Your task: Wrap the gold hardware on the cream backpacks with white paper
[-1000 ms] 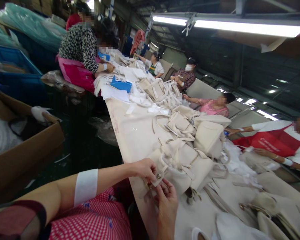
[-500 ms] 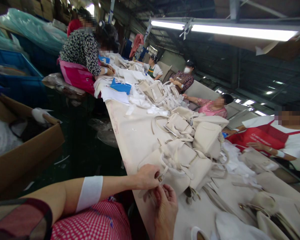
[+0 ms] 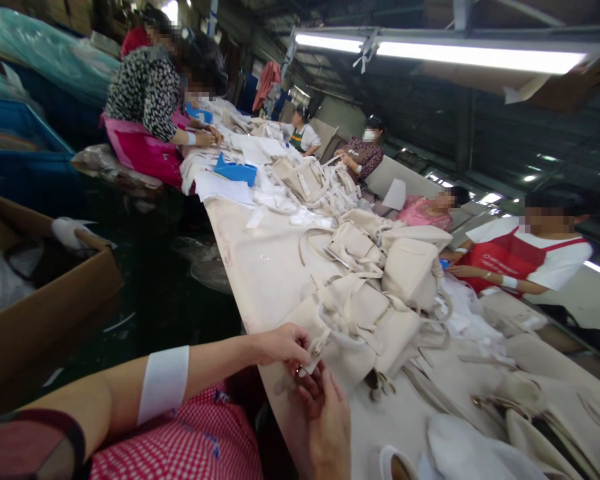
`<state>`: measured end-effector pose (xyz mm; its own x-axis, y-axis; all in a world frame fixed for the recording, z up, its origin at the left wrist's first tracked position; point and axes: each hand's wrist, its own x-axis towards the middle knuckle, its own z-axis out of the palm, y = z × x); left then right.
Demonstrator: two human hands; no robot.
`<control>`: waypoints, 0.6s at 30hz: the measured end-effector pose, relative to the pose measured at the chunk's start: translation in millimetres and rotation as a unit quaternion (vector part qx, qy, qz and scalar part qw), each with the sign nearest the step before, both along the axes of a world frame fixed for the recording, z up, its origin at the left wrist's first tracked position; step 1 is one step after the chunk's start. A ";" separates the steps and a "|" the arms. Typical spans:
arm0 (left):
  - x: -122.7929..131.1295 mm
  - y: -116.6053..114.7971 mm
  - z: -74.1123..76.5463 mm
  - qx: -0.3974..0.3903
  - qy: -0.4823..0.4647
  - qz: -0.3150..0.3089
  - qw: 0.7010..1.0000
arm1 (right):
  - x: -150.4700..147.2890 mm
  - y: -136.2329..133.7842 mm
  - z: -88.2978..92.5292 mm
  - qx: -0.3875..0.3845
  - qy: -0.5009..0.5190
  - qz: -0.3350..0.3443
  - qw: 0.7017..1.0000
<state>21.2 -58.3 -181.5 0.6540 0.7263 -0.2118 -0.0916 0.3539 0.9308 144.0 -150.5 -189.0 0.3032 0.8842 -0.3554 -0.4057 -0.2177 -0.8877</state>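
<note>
Long cream-topped table (image 3: 265, 267) runs off under a strip light (image 3: 480, 58), w/ the handled bag (image 3: 350, 363) lying at its near edge, right in front of the wearer. L hand (image 3: 283, 343) has thumb & index pinched on the bag's tab (image 3: 314, 360), by a metal fitting; R hand (image 3: 330, 417) sits just below, fingers loosely curled, can't tell if they grip anything. Main risk IMO: tab is small & hands crowd it, so a weak pinch could let it slip, & any loose bit there could go over the edge onto the dark floor (image 3: 150, 300), hard to spot. Hard tugging could crease the tab or drag the bag, since nothing visible pins it down. Heap of cream bags (image 3: 410, 267) crowds in behind & blocks reach fwd; straps may snag. Also: loose straps (image 3: 425, 393) & white wrapping (image 3: 465, 440) to the R, cardboard box (image 3: 50, 293) off L below table level, co-worker in red apron (image 3: 500, 257) across the table, well apart from these hands.
</note>
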 end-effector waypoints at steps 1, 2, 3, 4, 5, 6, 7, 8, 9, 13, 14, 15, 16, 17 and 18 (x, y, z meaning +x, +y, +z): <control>-1.3 0.3 -1.0 -0.009 0.002 -0.002 1.000 | 1.5 0.8 2.0 -0.001 0.006 0.014 1.000; -2.5 0.7 -2.0 -0.016 0.005 0.000 1.000 | 2.3 1.7 3.3 0.001 0.006 0.019 1.000; -3.7 1.0 -2.8 -0.020 0.008 0.003 1.000 | 2.8 2.9 3.9 0.001 0.002 0.014 1.000; -4.7 1.3 -3.3 -0.022 0.010 0.007 1.000 | 2.9 4.1 3.9 0.000 -0.004 0.005 1.000; -5.6 1.6 -3.4 -0.024 0.013 0.011 1.000 | 2.9 5.2 3.4 -0.001 -0.010 -0.002 1.000; -6.5 1.9 -3.1 -0.026 0.015 0.013 0.999 | 2.9 6.1 2.6 -0.002 -0.013 0.000 1.000; -7.4 2.2 -2.6 -0.028 0.018 0.014 0.999 | 3.1 6.7 1.7 -0.001 -0.012 0.008 1.000; -8.3 2.5 -1.9 -0.031 0.021 0.013 0.999 | 3.5 7.1 0.8 0.003 -0.006 0.019 1.000; -9.2 2.7 -1.1 -0.034 0.025 0.011 0.999 | 4.0 7.1 0.2 0.008 0.003 0.029 1.000; -11.3 3.3 1.0 -0.036 0.041 -0.002 0.999 | 5.4 5.2 1.5 0.020 0.021 0.037 0.999; -11.1 3.2 1.1 -0.033 0.044 -0.006 0.998 | 5.4 4.7 2.7 0.020 0.019 0.041 0.999; -10.5 2.9 1.1 -0.029 0.046 -0.010 0.998 | 5.0 4.4 4.2 0.021 0.020 0.045 0.999; -9.7 2.4 1.1 -0.024 0.048 -0.012 0.999 | 4.5 4.2 5.6 0.022 0.025 0.046 0.998; -8.6 1.7 1.1 -0.017 0.050 -0.013 0.999 | 3.7 4.3 6.6 0.022 0.033 0.045 0.998; -7.4 0.8 1.1 -0.010 0.053 -0.012 0.998 | 2.8 4.5 7.0 0.019 0.040 0.042 0.998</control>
